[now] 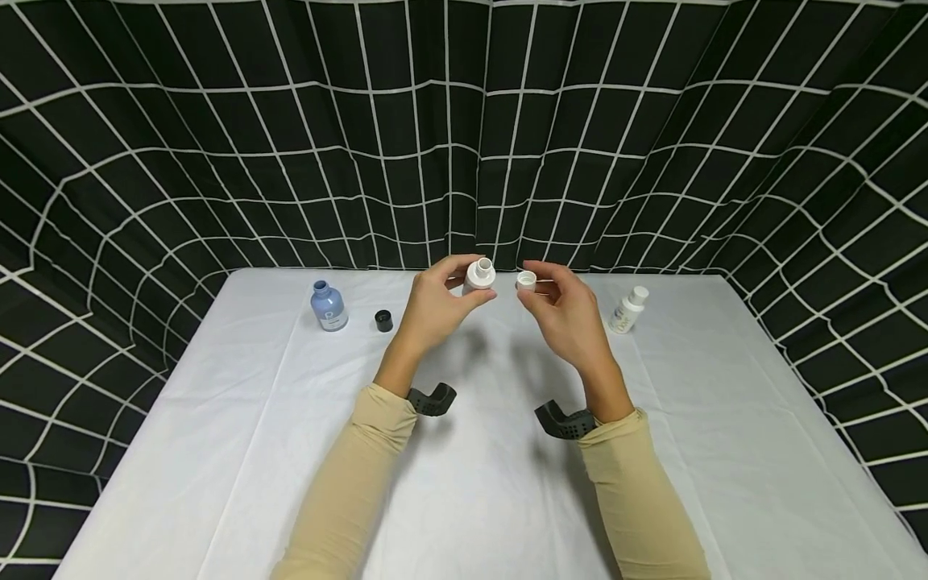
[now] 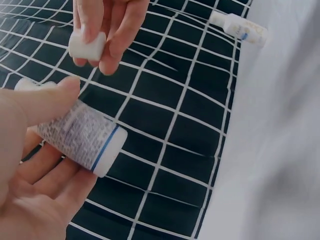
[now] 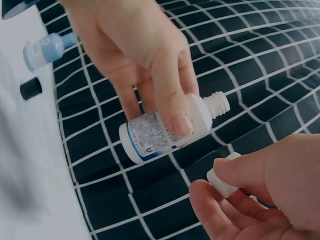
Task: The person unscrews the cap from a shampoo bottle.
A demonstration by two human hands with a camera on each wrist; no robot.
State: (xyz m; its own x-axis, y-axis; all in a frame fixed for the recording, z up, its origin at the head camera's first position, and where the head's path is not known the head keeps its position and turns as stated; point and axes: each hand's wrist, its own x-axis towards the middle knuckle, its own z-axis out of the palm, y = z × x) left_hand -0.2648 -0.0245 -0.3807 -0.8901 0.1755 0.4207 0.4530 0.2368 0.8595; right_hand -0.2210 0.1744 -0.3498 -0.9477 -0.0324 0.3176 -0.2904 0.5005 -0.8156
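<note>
My left hand (image 1: 442, 300) grips a small white bottle (image 3: 155, 132) round its body, above the table. Its threaded neck is bare, and a printed label with a blue stripe shows in both wrist views. Just to the right, my right hand (image 1: 567, 312) pinches a white screw cap (image 1: 526, 280) between thumb and fingers. The cap's hollow side faces up toward the head camera. A small gap separates cap and bottle neck. In the left wrist view the cap (image 2: 87, 46) is beyond the bottle (image 2: 82, 131).
On the white-covered table (image 1: 478, 499), a blue bottle (image 1: 329, 306) without a cap stands at the left, beside a black cap (image 1: 383, 321). A capped white bottle (image 1: 628, 310) stands at the right. A black curtain (image 1: 464, 121) with a white grid surrounds the back and sides.
</note>
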